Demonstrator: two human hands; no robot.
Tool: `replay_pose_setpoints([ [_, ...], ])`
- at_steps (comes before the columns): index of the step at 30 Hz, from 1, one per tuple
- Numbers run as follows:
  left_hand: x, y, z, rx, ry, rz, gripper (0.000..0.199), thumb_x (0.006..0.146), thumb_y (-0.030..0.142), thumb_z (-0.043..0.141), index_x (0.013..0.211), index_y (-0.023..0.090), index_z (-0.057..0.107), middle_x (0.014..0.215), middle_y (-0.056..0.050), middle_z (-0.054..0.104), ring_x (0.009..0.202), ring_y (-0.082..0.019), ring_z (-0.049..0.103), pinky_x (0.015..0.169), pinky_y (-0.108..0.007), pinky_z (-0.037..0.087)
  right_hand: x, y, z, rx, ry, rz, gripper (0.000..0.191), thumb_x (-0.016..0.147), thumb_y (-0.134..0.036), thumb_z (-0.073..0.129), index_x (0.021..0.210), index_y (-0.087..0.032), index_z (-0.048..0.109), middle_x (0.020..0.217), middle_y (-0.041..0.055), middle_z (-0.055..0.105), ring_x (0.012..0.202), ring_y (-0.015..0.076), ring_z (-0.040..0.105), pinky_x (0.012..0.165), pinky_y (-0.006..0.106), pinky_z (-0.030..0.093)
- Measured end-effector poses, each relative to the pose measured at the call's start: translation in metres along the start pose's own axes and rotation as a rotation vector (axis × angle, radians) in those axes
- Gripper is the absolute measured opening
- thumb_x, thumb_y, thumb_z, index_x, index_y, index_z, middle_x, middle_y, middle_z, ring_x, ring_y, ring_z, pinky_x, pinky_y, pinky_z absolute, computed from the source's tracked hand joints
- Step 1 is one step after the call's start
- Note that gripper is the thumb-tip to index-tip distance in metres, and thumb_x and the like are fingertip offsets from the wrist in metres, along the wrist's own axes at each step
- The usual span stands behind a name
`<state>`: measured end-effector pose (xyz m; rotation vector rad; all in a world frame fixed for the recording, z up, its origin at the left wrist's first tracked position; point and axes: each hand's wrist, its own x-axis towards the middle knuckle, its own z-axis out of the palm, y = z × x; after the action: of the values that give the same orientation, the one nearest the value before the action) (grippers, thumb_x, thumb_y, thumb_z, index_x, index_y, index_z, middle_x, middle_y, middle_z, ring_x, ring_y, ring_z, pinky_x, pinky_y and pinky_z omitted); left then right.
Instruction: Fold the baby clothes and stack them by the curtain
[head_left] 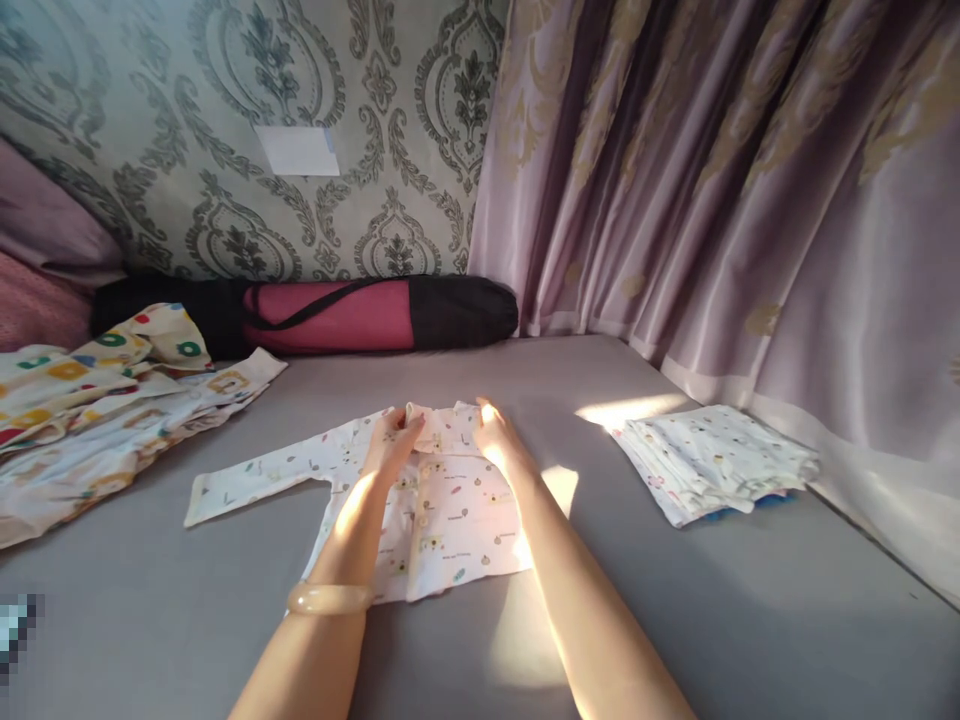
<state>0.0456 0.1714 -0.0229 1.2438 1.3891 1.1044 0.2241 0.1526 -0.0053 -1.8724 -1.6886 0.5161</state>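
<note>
We grip a white printed-cloth shirt (459, 510) lying flat, left hand (395, 440) and right hand (495, 435) flanking its collar (444, 434).

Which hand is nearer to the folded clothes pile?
Right. The right hand is on the shirt, left of the folded clothes pile; the left hand is also on the shirt, farther from the pile.

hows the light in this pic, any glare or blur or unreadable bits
Head view: sunlight makes bright patches on the grey surface and glares on the right hand; head view: tiny lettering on the shirt is too small to read; head view: the pixelated patch at lower left hides what lies there.
</note>
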Motion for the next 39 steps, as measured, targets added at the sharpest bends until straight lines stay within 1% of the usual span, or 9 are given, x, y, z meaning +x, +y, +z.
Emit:
replay_pose_setpoints([
  [4, 0.003, 0.003, -0.004, 0.04, 0.035, -0.049, 0.026, 0.07, 0.041, 0.065, 0.08, 0.017, 0.061, 0.065, 0.0, 0.056, 0.052, -0.014, 0.052, 0.048, -0.024, 0.041, -0.003, -0.005, 0.005, -0.067, -0.041, -0.008, 0.052, 0.094, -0.015, 0.032, 0.145, -0.007, 0.041, 0.154, 0.0154, 0.036, 0.146, 0.0247, 0.025, 0.116, 0.037, 0.026],
  [6, 0.003, 0.003, -0.007, 0.092, 0.082, -0.073, 0.031, 0.074, 0.038, 0.062, 0.096, 0.016, 0.062, 0.067, 0.0, 0.056, 0.047, -0.012, 0.049, 0.046, -0.023, 0.038, -0.003, -0.004, 0.009, -0.09, -0.037, -0.011, 0.053, 0.095, -0.017, 0.032, 0.147, -0.009, 0.039, 0.155, 0.015, 0.034, 0.146, 0.0256, 0.024, 0.116, 0.039, 0.025],
  [9, 0.004, 0.002, -0.011, 0.209, 0.099, -0.057, 0.048, 0.077, 0.031, 0.058, 0.124, 0.019, 0.054, 0.072, 0.002, 0.056, 0.047, -0.011, 0.049, 0.047, -0.023, 0.038, -0.005, -0.003, 0.018, -0.163, -0.043, -0.072, 0.053, 0.097, -0.021, 0.032, 0.148, -0.009, 0.037, 0.156, 0.0154, 0.032, 0.147, 0.0268, 0.021, 0.118, 0.042, 0.021],
  [11, 0.003, 0.001, -0.014, 0.33, 0.08, 0.006, 0.052, 0.078, 0.025, 0.055, 0.129, 0.022, 0.052, 0.072, 0.003, 0.054, 0.051, -0.012, 0.051, 0.05, -0.023, 0.038, -0.009, -0.004, 0.027, -0.224, -0.045, -0.145, 0.054, 0.099, -0.025, 0.031, 0.148, -0.006, 0.036, 0.157, 0.0165, 0.029, 0.147, 0.0282, 0.018, 0.119, 0.044, 0.016],
  [15, 0.003, -0.002, -0.015, 0.605, 0.042, 0.167, 0.041, 0.075, 0.013, 0.046, 0.111, 0.023, 0.063, 0.063, 0.003, 0.049, 0.059, -0.016, 0.053, 0.057, -0.025, 0.04, -0.018, -0.006, 0.043, -0.277, -0.025, -0.228, 0.058, 0.1, -0.036, 0.032, 0.149, -0.005, 0.036, 0.157, 0.0165, 0.028, 0.148, 0.0283, 0.015, 0.12, 0.045, 0.012],
  [19, 0.006, -0.01, -0.013, 0.74, -0.042, 0.19, 0.028, 0.072, 0.012, 0.048, 0.089, 0.018, 0.069, 0.06, 0.0, 0.054, 0.067, -0.02, 0.059, 0.066, -0.028, 0.044, -0.021, -0.002, 0.053, -0.271, -0.025, -0.207, 0.061, 0.1, -0.043, 0.032, 0.15, -0.007, 0.036, 0.157, 0.0158, 0.029, 0.148, 0.0275, 0.019, 0.12, 0.045, 0.01],
  [23, 0.01, -0.021, -0.014, 0.766, 0.0, 0.222, 0.023, 0.077, 0.018, 0.052, 0.09, 0.015, 0.071, 0.071, -0.006, 0.064, 0.076, -0.023, 0.064, 0.075, -0.031, 0.048, -0.02, 0.001, 0.055, -0.293, -0.036, -0.201, 0.062, 0.101, -0.044, 0.031, 0.15, -0.007, 0.036, 0.156, 0.0161, 0.029, 0.147, 0.0274, 0.021, 0.12, 0.045, 0.011],
  [31, 0.006, -0.025, -0.017, 0.836, 0.015, 0.255, 0.033, 0.077, 0.005, 0.046, 0.1, 0.012, 0.069, 0.101, -0.011, 0.066, 0.09, -0.02, 0.065, 0.086, -0.029, 0.048, -0.018, -0.003, 0.045, -0.391, -0.082, -0.087, 0.065, 0.102, -0.041, 0.022, 0.15, 0.003, 0.029, 0.157, 0.0185, 0.025, 0.148, 0.0274, 0.017, 0.121, 0.043, 0.009],
  [39, 0.001, -0.02, -0.02, 0.903, -0.001, 0.249, 0.032, 0.08, 0.008, 0.047, 0.103, 0.015, 0.069, 0.102, -0.01, 0.064, 0.092, -0.02, 0.063, 0.087, -0.03, 0.048, -0.012, 0.003, 0.035, -0.427, -0.166, -0.079, 0.06, 0.101, -0.035, 0.02, 0.152, -0.004, 0.029, 0.16, 0.0123, 0.023, 0.149, 0.024, 0.015, 0.121, 0.043, 0.007],
])
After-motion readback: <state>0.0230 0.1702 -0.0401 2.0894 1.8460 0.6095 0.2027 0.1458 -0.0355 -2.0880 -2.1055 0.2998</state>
